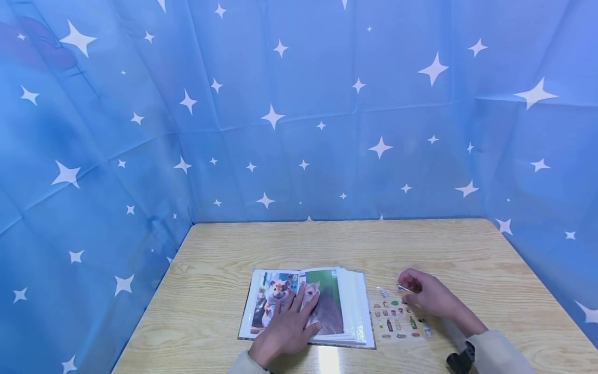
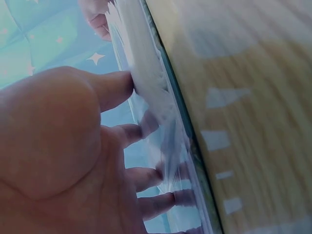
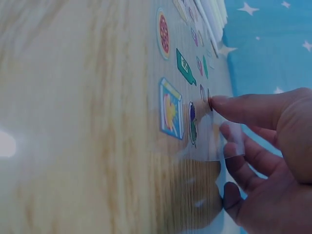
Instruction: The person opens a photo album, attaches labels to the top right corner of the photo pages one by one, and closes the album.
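Note:
A photo album (image 1: 359,311) lies spread on the table, showing a hamster picture (image 1: 259,311) on the left page and a cat picture (image 1: 329,306) on the right. My left hand (image 1: 289,324) rests flat across the middle of the pages with its fingers spread; in the left wrist view the fingertips (image 2: 151,178) touch the glossy page. To the album's right is a clear sticker sheet (image 1: 392,314) printed with small food and bottle stickers. My right hand (image 1: 430,296) pinches the sheet's far right corner, thumb (image 3: 253,108) above and fingers underneath, and the corner is slightly raised.
The wood-grain table (image 1: 224,244) reaches back to a blue curtain (image 1: 299,156) with white stars, which also hangs along both sides. A black band (image 1: 461,359) is on the right wrist. Light glares off the table's front edge.

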{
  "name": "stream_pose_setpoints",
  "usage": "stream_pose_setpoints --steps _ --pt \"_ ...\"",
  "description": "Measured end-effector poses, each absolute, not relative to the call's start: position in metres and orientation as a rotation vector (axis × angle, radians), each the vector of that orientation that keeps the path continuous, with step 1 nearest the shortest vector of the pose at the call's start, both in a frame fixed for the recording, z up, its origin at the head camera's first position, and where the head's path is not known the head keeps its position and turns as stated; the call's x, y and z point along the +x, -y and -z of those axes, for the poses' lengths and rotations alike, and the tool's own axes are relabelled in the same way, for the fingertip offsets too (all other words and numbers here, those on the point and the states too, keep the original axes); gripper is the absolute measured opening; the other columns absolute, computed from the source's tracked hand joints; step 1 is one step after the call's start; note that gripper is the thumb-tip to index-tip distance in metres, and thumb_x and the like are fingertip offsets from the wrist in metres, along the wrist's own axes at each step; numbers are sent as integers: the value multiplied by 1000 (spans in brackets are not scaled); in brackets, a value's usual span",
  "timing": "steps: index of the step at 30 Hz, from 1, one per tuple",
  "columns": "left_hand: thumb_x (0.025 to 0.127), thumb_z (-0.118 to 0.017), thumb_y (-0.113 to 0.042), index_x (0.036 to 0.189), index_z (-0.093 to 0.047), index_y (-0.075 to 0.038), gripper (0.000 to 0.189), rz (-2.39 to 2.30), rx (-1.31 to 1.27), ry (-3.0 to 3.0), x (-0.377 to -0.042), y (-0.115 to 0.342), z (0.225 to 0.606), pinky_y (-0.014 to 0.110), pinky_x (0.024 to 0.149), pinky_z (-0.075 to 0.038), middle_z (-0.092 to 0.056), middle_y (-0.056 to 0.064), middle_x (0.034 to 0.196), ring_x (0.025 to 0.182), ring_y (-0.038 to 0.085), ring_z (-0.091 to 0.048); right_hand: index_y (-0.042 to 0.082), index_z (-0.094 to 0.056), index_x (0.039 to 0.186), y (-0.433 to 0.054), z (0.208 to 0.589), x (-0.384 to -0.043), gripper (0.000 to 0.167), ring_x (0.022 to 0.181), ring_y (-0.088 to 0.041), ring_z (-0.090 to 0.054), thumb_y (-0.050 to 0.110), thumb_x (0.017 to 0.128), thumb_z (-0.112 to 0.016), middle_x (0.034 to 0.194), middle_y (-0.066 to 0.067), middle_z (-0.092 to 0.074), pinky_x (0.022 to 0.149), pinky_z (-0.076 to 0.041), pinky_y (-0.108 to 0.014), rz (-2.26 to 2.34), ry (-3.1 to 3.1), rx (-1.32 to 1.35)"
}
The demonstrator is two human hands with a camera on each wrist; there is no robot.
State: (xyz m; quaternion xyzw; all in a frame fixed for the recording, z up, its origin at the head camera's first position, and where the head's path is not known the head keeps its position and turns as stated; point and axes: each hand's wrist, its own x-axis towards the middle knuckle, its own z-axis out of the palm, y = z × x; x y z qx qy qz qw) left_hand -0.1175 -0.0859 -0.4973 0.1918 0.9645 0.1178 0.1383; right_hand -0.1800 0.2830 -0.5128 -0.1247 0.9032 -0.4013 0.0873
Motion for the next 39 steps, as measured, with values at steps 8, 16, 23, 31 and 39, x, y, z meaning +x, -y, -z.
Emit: stream_pose_setpoints --steps 8,16,23,31,39 --pt "100 -44 -53 158 -26 -25 66 -392 563 -2787 -117 85 493 66 115 -22 -14 16 165 147 43 -22 6 -60 104 -284 514 -183 32 77 -10 -48 2 79 -78 88 -4 -54 64 -43 -25 1209 -2678 -438" --pt "98 -51 -49 157 -30 -22 67 -535 569 -2781 -118 85 492 71 112 -21 -15 19 164 145 48 -22 6 -60 106 -286 513 -182 31 75 -9 -51 -4 80 -73 87 -4 -56 63 -45 -24 1226 -2672 -474" --pt "96 -57 -45 154 -37 -18 67 -620 601 -2796 -121 86 491 70 112 -23 -21 23 161 144 47 -26 4 -61 109 -293 510 -185 29 77 -11 -59 -8 83 -67 89 -3 -63 68 -52 -23 1236 -2691 -507" --pt "96 -58 -44 150 -43 -12 64 -655 621 -2784 -123 83 482 64 114 -25 -26 26 158 144 45 -28 -4 -62 112 -299 490 -181 29 76 -7 -61 -9 84 -66 92 -8 -66 66 -55 -24 1283 -2721 -636" --pt "98 -57 -42 149 -44 -11 62 -727 694 -2818 -129 78 482 62 112 -31 -38 18 154 142 39 -36 -2 -60 117 -301 463 -177 29 74 -13 -66 -5 89 -64 99 -13 -67 62 -58 -31 1338 -2696 -576"
